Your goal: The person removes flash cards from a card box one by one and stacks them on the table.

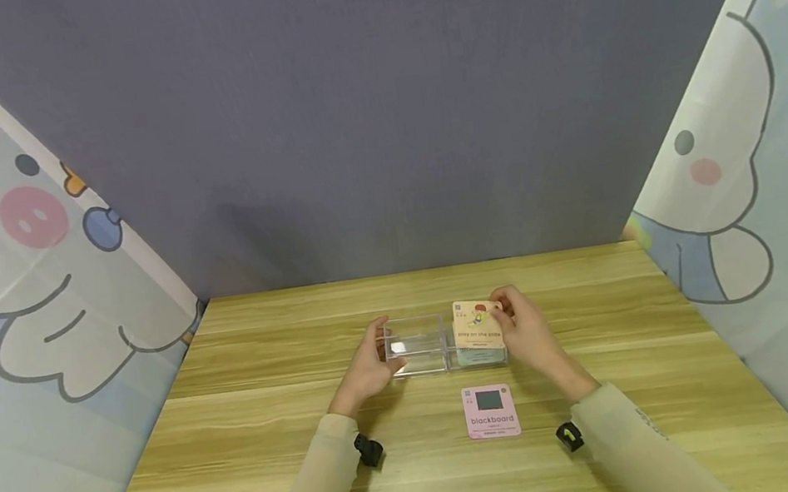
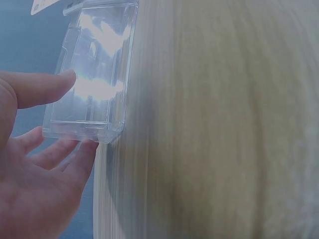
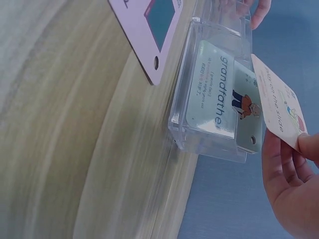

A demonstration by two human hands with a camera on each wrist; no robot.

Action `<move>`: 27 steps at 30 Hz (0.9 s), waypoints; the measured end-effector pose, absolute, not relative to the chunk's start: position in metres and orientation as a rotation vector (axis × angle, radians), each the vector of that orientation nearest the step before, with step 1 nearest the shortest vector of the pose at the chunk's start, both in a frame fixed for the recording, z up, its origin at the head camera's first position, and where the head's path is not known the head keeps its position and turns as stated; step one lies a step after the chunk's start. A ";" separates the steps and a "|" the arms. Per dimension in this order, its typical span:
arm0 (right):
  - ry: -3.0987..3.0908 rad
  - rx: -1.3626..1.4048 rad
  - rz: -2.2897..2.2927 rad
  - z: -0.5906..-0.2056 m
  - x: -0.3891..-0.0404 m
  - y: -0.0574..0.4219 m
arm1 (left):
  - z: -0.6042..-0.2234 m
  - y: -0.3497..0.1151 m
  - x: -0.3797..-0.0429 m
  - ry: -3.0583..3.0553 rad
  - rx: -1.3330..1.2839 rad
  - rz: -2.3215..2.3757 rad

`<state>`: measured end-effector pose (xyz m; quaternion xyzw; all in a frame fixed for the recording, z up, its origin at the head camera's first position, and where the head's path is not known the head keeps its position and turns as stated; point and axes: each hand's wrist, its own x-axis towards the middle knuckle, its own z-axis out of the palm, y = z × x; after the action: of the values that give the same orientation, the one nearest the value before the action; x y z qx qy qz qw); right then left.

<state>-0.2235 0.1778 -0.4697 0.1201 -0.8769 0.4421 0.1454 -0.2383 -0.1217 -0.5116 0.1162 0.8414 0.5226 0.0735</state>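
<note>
Being pinched between the thumb and fingers of the right grip (image 1: 524,330), the "play on the slide" card (image 1: 477,327) is held near its upper right corner, tilted above the rear of the right-hand compartment of a clear box (image 1: 444,341); whether its lower edge is touched by the box cannot be told. By its thinness it is judged to be very light and fairly stiff, able to be bent or creased if squeezed hard, and perhaps a little slippery on its smooth face. It is best taken by an edge or corner, so that the print is left uncovered. Its face is cream-coloured, with rounded corners, a cartoon child at the top, the words beneath and smaller print below. By the left grip (image 1: 370,369), the left end of the box is held between thumb and fingers; its glossy walls look rigid, likely light, and liable to be scratched or cracked, so the end walls are the surer hold. In the right-hand compartment a pale green "grandfather" card (image 3: 212,90) is seen. Nearer the person, a pink "blackboard" card (image 1: 490,411) is laid flat on the wood-grained table (image 1: 239,436), apart from the box.
</note>
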 end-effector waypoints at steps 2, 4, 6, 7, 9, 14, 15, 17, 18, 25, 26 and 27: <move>-2.528 0.345 1.288 -0.470 -0.223 0.178 | -0.512 -0.122 -0.238 2.529 0.350 1.563; -2.528 0.345 1.303 -0.470 -0.223 0.178 | -0.511 -0.122 -0.238 2.530 0.357 1.560; -2.528 0.347 1.316 -0.470 -0.222 0.179 | -0.511 -0.122 -0.237 2.528 0.360 1.556; -2.526 0.351 1.317 -0.470 -0.222 0.179 | -0.511 -0.122 -0.237 2.529 0.364 1.553; -2.524 0.354 1.323 -0.469 -0.222 0.179 | -0.511 -0.123 -0.237 2.523 0.374 1.560; -2.523 0.369 1.320 -0.466 -0.219 0.178 | -0.511 -0.122 -0.237 2.508 0.377 1.586; -2.522 0.376 1.321 -0.465 -0.218 0.178 | -0.511 -0.122 -0.237 2.507 0.373 1.586; -2.515 0.395 1.316 -0.462 -0.216 0.177 | -0.511 -0.122 -0.238 2.509 0.365 1.582; -2.510 0.405 1.315 -0.461 -0.216 0.177 | -0.512 -0.122 -0.238 2.510 0.364 1.583; -2.499 0.415 1.306 -0.456 -0.212 0.175 | -0.512 -0.122 -0.237 2.517 0.362 1.582; -2.497 0.420 1.305 -0.455 -0.211 0.175 | -0.512 -0.122 -0.237 2.520 0.358 1.576; -2.494 0.426 1.303 -0.455 -0.211 0.175 | -0.512 -0.122 -0.237 2.520 0.354 1.573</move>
<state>-0.2109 0.1754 -0.4546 0.1480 -0.8668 0.4528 0.1475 -0.2373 -0.1220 -0.5119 0.1181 0.8398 0.5245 0.0750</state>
